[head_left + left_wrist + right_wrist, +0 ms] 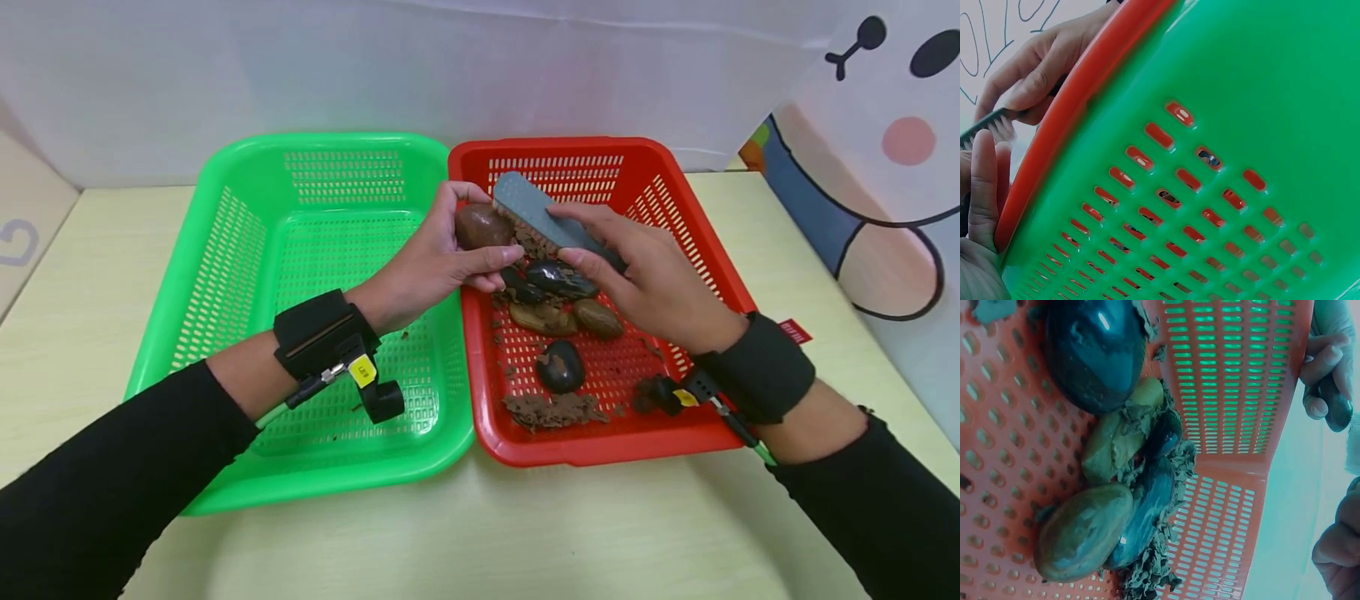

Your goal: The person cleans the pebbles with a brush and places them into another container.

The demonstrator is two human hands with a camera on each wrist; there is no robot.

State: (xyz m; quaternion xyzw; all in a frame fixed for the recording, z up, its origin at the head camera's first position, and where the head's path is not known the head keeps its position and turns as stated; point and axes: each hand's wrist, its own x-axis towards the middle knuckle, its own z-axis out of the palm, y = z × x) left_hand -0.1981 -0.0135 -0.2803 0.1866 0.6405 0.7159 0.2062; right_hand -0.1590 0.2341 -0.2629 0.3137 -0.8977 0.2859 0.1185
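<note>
My left hand (420,267) holds a smooth brown stone (482,227) over the back left corner of the red basket (585,452), thumb in front and fingers behind. My right hand (660,275) grips a brush with a grey-blue back (525,204), tilted with its bristles (1002,129) facing down and left, right beside the stone. Beneath both hands, several stones lie in the red basket: a glossy dark stone (562,278), a brown oval stone (597,319), a yellowish stone (542,319) and a round black stone (561,367). Brown flakes (555,411) lie among them.
A larger green basket (322,481) stands against the red one on the left, with a few small crumbs on its floor. Both baskets sit on a pale wooden table (480,533). Behind them hangs a white sheet (337,75), and a cartoon-printed panel (900,183) stands at the right.
</note>
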